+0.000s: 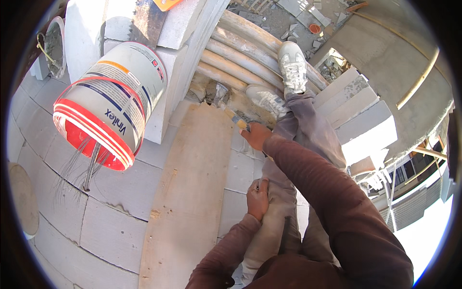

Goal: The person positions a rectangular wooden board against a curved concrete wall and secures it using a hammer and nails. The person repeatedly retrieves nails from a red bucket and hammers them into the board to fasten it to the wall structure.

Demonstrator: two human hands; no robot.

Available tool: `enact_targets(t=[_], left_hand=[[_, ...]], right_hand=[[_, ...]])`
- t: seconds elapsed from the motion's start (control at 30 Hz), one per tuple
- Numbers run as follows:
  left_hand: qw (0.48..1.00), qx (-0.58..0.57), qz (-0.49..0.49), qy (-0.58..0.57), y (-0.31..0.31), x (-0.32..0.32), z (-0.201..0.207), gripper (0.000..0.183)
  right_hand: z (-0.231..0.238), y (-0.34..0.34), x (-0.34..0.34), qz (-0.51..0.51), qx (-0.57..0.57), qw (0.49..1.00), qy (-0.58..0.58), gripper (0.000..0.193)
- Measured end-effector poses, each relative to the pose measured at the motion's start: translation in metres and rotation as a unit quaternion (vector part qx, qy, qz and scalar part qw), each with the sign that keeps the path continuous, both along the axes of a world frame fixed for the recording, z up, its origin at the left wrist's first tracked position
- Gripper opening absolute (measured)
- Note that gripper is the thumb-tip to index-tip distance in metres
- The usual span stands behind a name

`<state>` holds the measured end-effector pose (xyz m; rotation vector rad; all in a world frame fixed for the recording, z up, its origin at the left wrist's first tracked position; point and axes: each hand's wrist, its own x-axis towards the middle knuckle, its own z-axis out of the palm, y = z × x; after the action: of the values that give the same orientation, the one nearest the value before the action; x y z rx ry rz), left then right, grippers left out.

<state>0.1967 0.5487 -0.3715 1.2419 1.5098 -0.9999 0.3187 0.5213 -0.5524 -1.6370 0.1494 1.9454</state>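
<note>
My right hand (256, 135) is closed around the yellow handle of a hand tool (241, 124). The tool points up and left, toward a rough, mortar-smeared gap beyond the end of a wooden board (195, 178); its far end is hard to make out. My left hand (257, 198) rests on my left trouser leg near the knee, holding nothing, with its fingers laid over the cloth. The long, flat board lies on pale blocks just left of my hands. My shoes (292, 67) stand on several round poles (255, 41) past the gap.
On the left a white bucket with a red rim (91, 130) lies tilted, a metal rod and thin wires (91, 168) sticking out. Behind it are stacked white blocks (180, 24) and a saw blade (147, 21). More blocks (365, 130) stand at right. Rubble (315, 29) lies lower down beyond the poles.
</note>
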Motion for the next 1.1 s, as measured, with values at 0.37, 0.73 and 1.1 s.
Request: enact_targets(t=[0.37, 0.73, 1.1], left_hand=[[0.868, 0.189, -0.187, -0.42, 0.094, 0.175, 0.117, 0.019], [0.809, 0.274, -0.418, -0.309, 0.325, 0.315, 0.071, 0.022], [0.741, 0.233, -0.603, -0.182, 0.352, 0.317, -0.116, 0.025]], right_hand=[[0.146, -0.088, 0.017, -0.285, -0.08, 0.954, 0.043, 0.034], [0.152, -0.098, 0.017, -0.183, -0.045, 0.982, 0.015, 0.031], [0.157, -0.115, 0.026, -0.195, -0.091, 0.976, 0.03, 0.029]])
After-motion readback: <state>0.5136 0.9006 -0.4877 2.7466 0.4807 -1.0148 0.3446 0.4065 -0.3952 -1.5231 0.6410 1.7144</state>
